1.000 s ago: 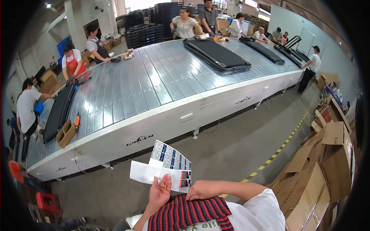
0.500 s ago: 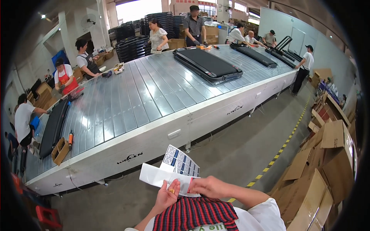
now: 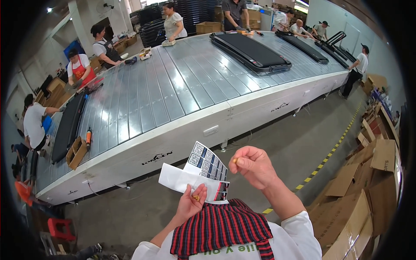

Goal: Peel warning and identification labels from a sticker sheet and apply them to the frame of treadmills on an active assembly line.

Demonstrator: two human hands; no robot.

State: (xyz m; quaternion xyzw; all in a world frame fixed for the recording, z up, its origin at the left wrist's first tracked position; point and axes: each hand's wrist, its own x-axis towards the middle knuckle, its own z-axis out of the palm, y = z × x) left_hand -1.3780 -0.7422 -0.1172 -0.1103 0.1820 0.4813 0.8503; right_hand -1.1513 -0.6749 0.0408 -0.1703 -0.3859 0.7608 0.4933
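Note:
My left hand (image 3: 190, 203) is closed on a white folded sheet (image 3: 177, 177) and on a sticker sheet (image 3: 207, 164) printed with rows of square codes. Several small yellowish-brown pieces (image 3: 196, 198), perhaps nuts, rest in the fingers of that hand. My right hand (image 3: 255, 168) is raised to the right of the sheets, apart from them. Its thumb and fingers pinch one small yellowish piece (image 3: 235, 160). A label with red and black print (image 3: 222, 190) shows at the sheets' right end.
A long metal-slatted roller line (image 3: 173, 97) runs ahead, carrying folded black treadmills (image 3: 251, 50). At its left end lie a cardboard box (image 3: 76, 152) and an orange-black screwdriver (image 3: 89, 138). Several people work along it. Flattened cartons (image 3: 342, 221) are piled at right; a red stool (image 3: 61, 229) stands left.
My right hand has moved away from the sheets, up and to the right, with a small yellowish piece between its fingers. The view has shifted slightly; my left hand keeps the sheets.

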